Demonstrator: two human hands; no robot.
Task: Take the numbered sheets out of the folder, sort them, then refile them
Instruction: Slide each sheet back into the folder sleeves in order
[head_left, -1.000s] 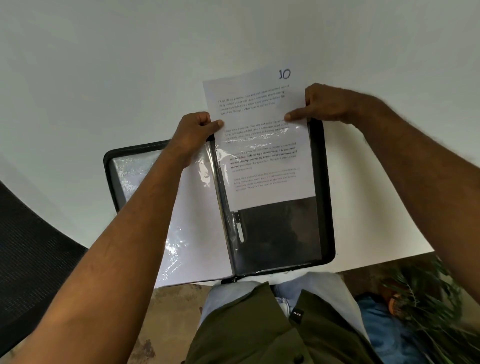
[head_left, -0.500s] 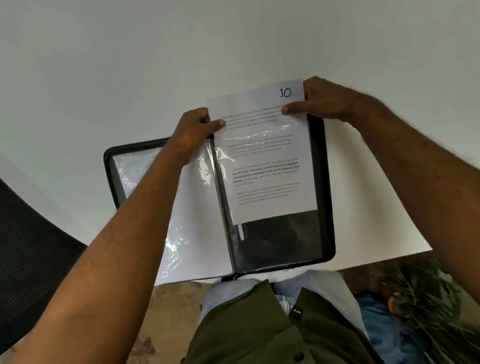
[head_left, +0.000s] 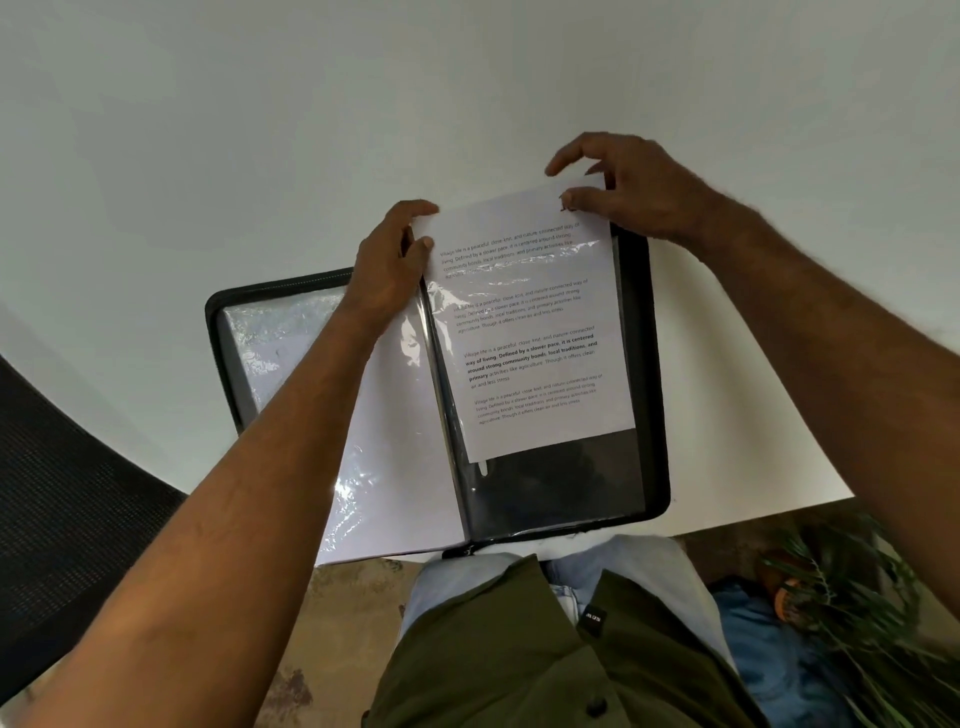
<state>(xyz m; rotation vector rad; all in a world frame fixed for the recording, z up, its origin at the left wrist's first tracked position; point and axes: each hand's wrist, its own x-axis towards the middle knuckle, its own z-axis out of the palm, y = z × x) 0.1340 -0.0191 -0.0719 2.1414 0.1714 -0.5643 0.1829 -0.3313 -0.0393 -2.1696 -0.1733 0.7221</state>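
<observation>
folder (head_left: 655, 374) lies open on the white table (head_left: 208, 130) right in front of me, black zip edge all round, its near edge hanging just past the table's rim above my lap. inside the right half a clear sleeve (head_left: 561, 483) holds a printed sheet (head_left: 530, 332) most of the way in; the sheet's top sticks out beyond the folder's far edge and the dark bottom strip of the sleeve shows bare under it. my left hand (head_left: 389, 265) pinches the sheet's top left corner, thumb on the front and fingers curled behind, beside the folder's spine. my right hand (head_left: 628, 187) pinches the top right corner the same way, thumb pressed on the paper and the other fingers arched over the top edge. i can't read a number there, my thumb covers that corner. the left half carries more clear sleeves (head_left: 395, 447) with white paper in them, shiny with glare, under my left forearm. a dark mesh chair (head_left: 62, 509) sits off to my left, green leaves (head_left: 862, 597) low at my right.
</observation>
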